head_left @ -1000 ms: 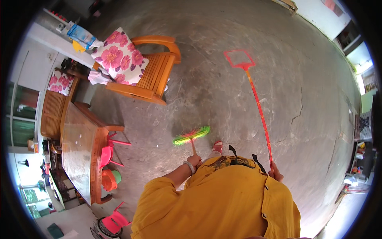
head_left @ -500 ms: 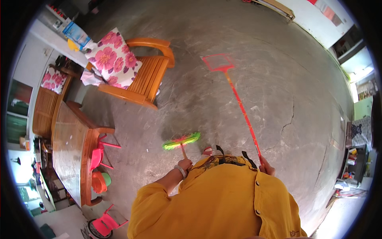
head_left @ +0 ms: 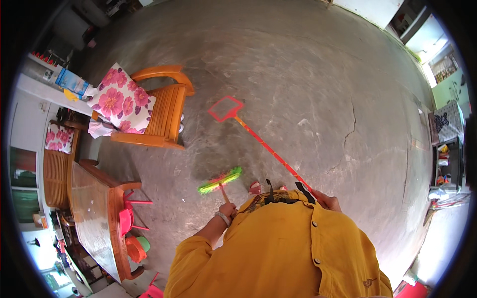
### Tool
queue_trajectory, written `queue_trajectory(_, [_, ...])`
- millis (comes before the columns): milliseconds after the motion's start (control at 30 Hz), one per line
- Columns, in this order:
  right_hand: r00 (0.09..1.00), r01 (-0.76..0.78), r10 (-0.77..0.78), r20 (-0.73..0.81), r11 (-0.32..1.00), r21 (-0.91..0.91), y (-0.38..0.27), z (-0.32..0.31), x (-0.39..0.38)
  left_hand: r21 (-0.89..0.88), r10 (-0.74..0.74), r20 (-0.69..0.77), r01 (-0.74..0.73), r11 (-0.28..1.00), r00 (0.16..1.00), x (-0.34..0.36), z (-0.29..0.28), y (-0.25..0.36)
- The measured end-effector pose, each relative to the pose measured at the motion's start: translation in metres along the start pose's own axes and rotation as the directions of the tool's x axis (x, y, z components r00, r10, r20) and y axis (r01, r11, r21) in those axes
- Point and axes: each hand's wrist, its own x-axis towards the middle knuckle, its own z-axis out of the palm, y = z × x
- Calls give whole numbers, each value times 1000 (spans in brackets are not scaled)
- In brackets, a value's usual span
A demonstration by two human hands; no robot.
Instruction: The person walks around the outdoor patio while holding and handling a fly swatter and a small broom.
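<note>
My left hand (head_left: 228, 209), with a pale band at the wrist, is closed around the tan handle of a broom (head_left: 220, 181). Its green, yellow and pink bristles are low over the floor, just ahead of my feet; contact is hard to judge. On the right side of my body, my right hand (head_left: 330, 202) grips the end of a long red-handled tool (head_left: 272, 150). That tool slants forward and left to a flat, four-sided red frame with see-through filling. Whether the frame touches the floor I cannot tell.
A wooden armchair (head_left: 166, 109) with a flowered cushion (head_left: 121, 99) stands at the front left. Along the left are a wooden table (head_left: 97, 208), small pink seats (head_left: 126, 220) and a slatted bench (head_left: 57, 174). Cracks run across the grey concrete floor (head_left: 298, 74). Shelves (head_left: 447, 164) line the right.
The red-framed tool has swung left, its head now closer to the armchair. My view has shifted, so the armchair sits further left. The broom head has moved slightly left in view.
</note>
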Motion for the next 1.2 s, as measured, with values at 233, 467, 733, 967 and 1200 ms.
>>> queue_trajectory(233, [997,55,-53,58,998,-27,16,-8,0,13,15,-16,-15,1000,1000,15,-9,-13])
queue_trajectory(467, [981,192,-189,36,972,-135,32,-9,8,127,25,33,-29,991,999,16,-12,-14])
queue_trajectory(733, [954,298,-293,55,928,-223,14,-8,13,366,177,99,-202,909,979,20,-23,-16])
queue_trajectory(967, [982,187,-181,49,949,-255,3,-10,7,548,289,325,-428,718,901,-15,-24,18])
queue_trajectory(1200, [989,144,-144,19,952,-271,12,-4,-5,-64,-61,462,102,993,885,-27,30,85])
